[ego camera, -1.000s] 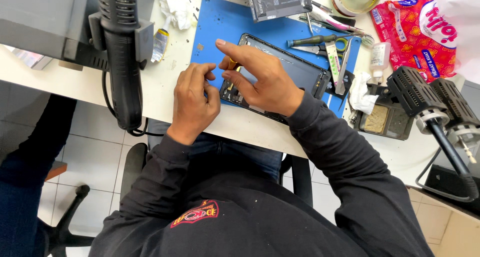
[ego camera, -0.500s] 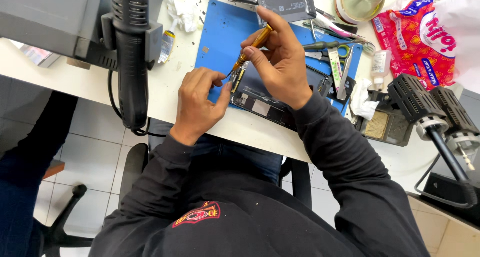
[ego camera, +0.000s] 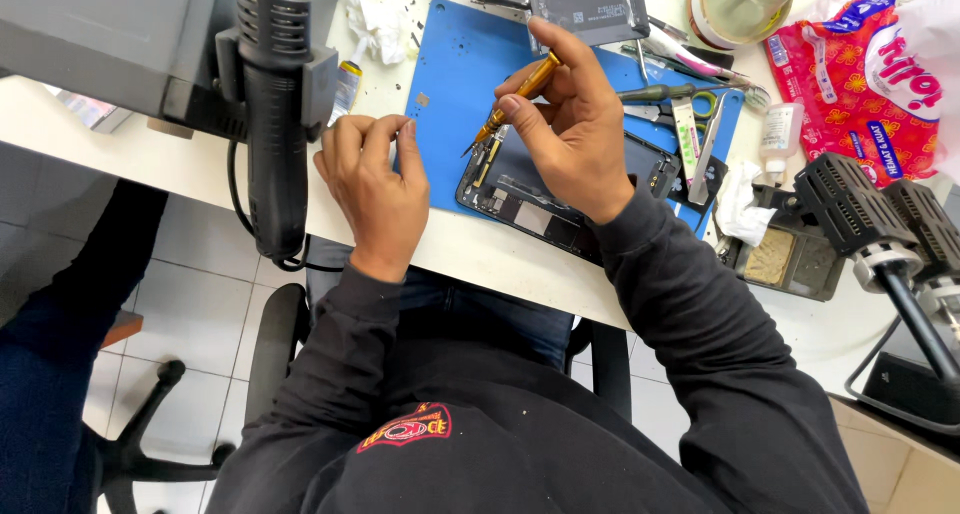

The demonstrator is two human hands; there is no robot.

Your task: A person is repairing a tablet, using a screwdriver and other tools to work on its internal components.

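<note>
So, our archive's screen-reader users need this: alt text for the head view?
Seen from above, a person's right hand holds a brass-coloured screwdriver over an opened phone on a blue mat; the left hand rests at the mat's edge.

The left hand [ego camera: 372,189] rests knuckles up, fingers curled loosely inward, its black-sleeved forearm running back toward the body. The right hand [ego camera: 570,129] is raised slightly, thumb and fingers pinched together, wrist bent and forearm angled in from the right.
</note>
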